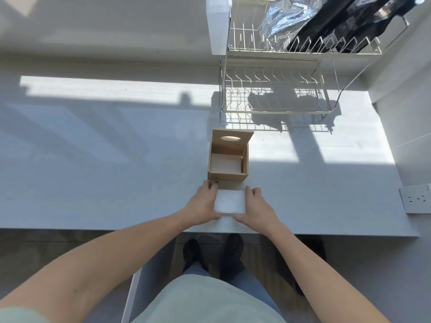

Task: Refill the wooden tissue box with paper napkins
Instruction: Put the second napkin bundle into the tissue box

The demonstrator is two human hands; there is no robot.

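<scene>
Napkin stack point(229, 201): white, square, flat-topped, lying low centre of the frame near the front edge of the pale surface point(93, 171), just in front of the box.
Left hand point(202, 202): palm against the stack's left side, fingers point(211, 184) curled round its far left corner, pressing on it.
Right hand point(256, 204): mirrors it on the right side, fingers point(250, 191) close together along the stack's edge, thumb at the near corner.
Forearms: both bare, reaching up from the lower corners of the frame.
Wooden tissue box point(227, 159): centre of the frame, light wood, lid point(232, 139) swung up at the back with an oval slot, white showing at the bottom inside.
Dish rack point(279, 89): two-tier wire, upper right of the frame, foil and dark packages on its top tier.
</scene>
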